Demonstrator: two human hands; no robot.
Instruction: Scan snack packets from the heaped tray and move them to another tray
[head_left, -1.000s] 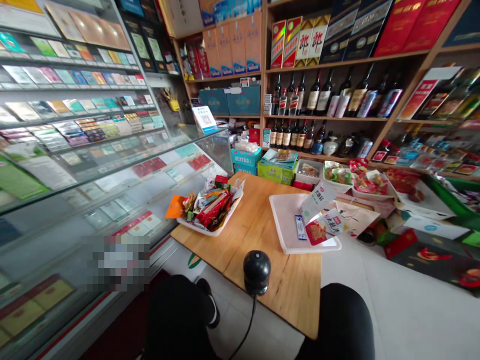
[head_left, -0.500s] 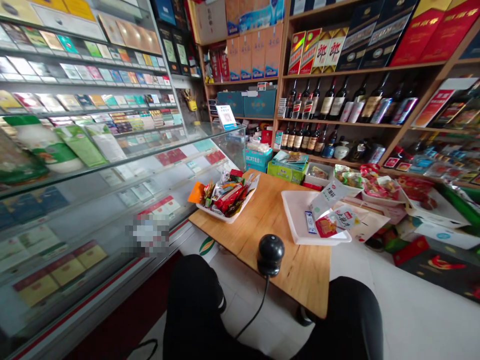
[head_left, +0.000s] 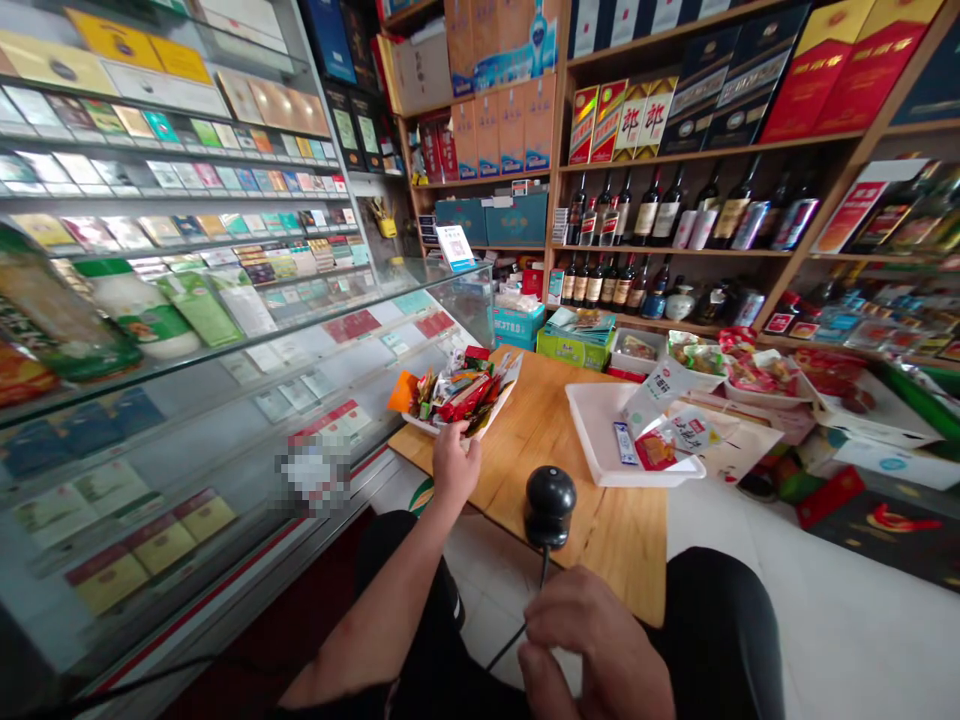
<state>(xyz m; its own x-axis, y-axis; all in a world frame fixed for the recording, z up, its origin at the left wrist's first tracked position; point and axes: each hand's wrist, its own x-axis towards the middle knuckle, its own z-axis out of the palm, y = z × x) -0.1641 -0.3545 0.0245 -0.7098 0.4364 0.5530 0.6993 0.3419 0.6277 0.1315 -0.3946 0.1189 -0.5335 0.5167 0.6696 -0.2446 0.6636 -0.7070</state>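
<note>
My left hand (head_left: pixel 456 468) reaches to the near rim of a white tray (head_left: pixel 491 418) heaped with snack packets (head_left: pixel 461 392). Its thumb and fingers are apart at the edge of the heap; I see nothing held. My right hand (head_left: pixel 600 640) hovers low over the near side of the table, slightly blurred, with bent fingers, the thumb apart from them and nothing between. Just beyond it, a black scanner-like device (head_left: pixel 550 505) with a cable stands on the wooden table (head_left: pixel 525 440). To the right, a white plastic tray (head_left: pixel 589 425) holds several packets, including a small blue-and-white one (head_left: pixel 625 443).
A glass display counter (head_left: pixel 315 330) runs along the left. Shelves of bottles (head_left: pixel 667 205) and boxes stand behind the table. Trays of packaged food (head_left: pixel 761 375) and a dark box (head_left: pixel 885 530) are at the right. My knees flank the table's near end.
Both my hands have come into view from below. The left has reached the snack tray's near rim; the right has risen near the device. The camera view has shifted slightly.
</note>
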